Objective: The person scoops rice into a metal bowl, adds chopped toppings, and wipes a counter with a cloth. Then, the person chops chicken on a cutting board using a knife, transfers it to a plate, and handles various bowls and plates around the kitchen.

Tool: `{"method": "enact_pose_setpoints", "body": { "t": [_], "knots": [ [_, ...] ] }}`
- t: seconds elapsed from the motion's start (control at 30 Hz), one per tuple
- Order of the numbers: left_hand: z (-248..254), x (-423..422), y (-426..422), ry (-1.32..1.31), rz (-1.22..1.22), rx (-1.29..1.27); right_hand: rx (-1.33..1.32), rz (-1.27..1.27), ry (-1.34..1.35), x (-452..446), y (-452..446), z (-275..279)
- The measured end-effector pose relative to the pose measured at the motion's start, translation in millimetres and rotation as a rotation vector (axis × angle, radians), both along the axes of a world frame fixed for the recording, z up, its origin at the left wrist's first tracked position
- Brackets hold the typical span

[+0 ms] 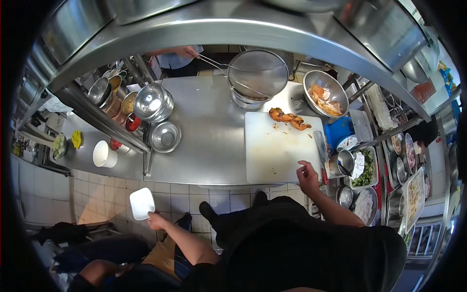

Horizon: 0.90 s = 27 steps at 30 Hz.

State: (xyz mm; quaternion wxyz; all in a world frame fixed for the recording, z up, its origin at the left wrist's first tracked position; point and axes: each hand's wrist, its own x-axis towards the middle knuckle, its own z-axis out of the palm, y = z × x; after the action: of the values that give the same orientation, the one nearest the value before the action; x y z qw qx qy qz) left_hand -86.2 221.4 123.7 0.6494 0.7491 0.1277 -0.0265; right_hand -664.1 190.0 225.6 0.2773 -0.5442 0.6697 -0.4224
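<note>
My left hand grips the near edge of a white, rounded square dish, held over the floor left of my body. The dish looks bare. My right hand hovers at the lower right corner of a white cutting board, fingers loosely bent and apart, with nothing visible in them. On the board's far part lies a browned, cooked piece of meat, with crumbs around it.
Across the counter, another person's hand holds a large strainer. A steel bowl of meat pieces stands behind the board. Stacked steel bowls are at left. Another person is close at my left. A shelf crosses overhead.
</note>
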Motion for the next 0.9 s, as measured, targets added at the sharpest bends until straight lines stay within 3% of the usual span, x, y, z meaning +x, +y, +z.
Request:
{"method": "enact_pose_setpoints", "body": {
  "t": [0.07,0.1,0.27,0.33,0.4,0.47,0.5,0.6,0.73,0.8,0.83,0.87,0.9],
  "knots": [
    [15,-33,14,-0.044,-0.069,0.125,0.012,-0.014,0.006,-22,-5,7],
    [31,-55,16,-0.027,-0.057,0.098,0.063,-0.036,0.117,-29,-2,20],
    [69,-118,15,-0.098,-0.157,-0.080,-0.023,-0.060,0.060,-75,-9,2],
    [74,-130,10,-0.074,-0.442,-0.201,-0.047,-0.116,0.350,-87,-7,1],
    [94,-152,-13,-0.003,-0.656,-0.237,0.016,-0.180,0.372,-97,-8,-6],
    [92,-161,-47,0.056,-0.858,-0.192,0.113,-0.203,0.668,-96,0,-6],
    [83,-163,-64,0.082,-0.974,-0.190,0.249,-0.204,0.610,-99,2,-12],
    [69,-172,-119,0.118,-1.249,-0.101,0.297,-0.269,0.670,-97,5,-26],
    [48,-172,-154,0.177,-1.408,-0.001,0.460,-0.386,0.511,-104,-4,-26],
    [48,-162,-153,-0.367,-1.428,0.537,0.472,-0.362,0.465,-110,-3,-29],
    [82,-182,-146,-0.606,-1.260,0.709,0.461,-0.368,0.444,-109,-3,-27],
    [101,-201,-149,-0.626,-1.285,0.711,0.450,-0.374,0.426,-110,-3,-26],
    [114,-223,-156,-0.724,-1.457,0.486,0.540,-0.377,0.348,-112,-4,-28]
  ]
}}
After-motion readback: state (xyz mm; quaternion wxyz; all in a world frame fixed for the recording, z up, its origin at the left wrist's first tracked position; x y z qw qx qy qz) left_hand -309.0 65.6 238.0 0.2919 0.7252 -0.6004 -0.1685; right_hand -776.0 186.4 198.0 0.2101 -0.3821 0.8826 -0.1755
